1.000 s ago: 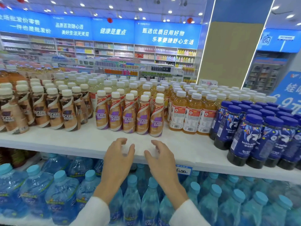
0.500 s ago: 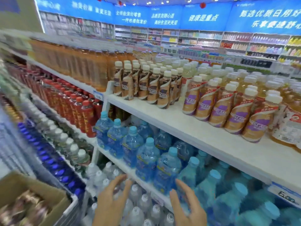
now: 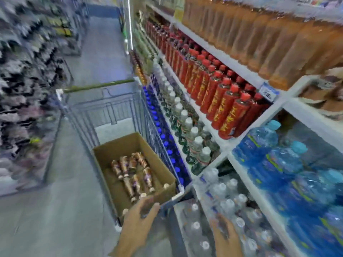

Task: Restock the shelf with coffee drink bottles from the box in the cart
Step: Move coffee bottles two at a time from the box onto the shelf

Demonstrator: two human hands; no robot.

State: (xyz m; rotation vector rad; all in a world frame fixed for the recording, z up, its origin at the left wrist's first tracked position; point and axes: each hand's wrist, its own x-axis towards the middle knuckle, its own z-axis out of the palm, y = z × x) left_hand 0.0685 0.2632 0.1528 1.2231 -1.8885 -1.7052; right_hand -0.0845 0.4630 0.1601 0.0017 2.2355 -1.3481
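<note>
Motion blur smears nearly everything: the racks down the left of the frame are unreadable streaks, and the brown shapes cut off at the right edge are too soft to name. Both wrists run out of the bottom edge. The coffee drink bottles lie on their sides in the open cardboard box, which sits at the near end of the wire cart in lower centre – their labels cannot be read. The left hand reaches up-frame with fingers relaxed and spread, holding nothing, its tips at the box's near rim; whether they touch it I cannot tell. The right hand, at lower right of centre, hovers over clear capped bottles on the low shelf – fingers extended, nothing in them, tips smeared. Red bottles line the tier above.
</note>
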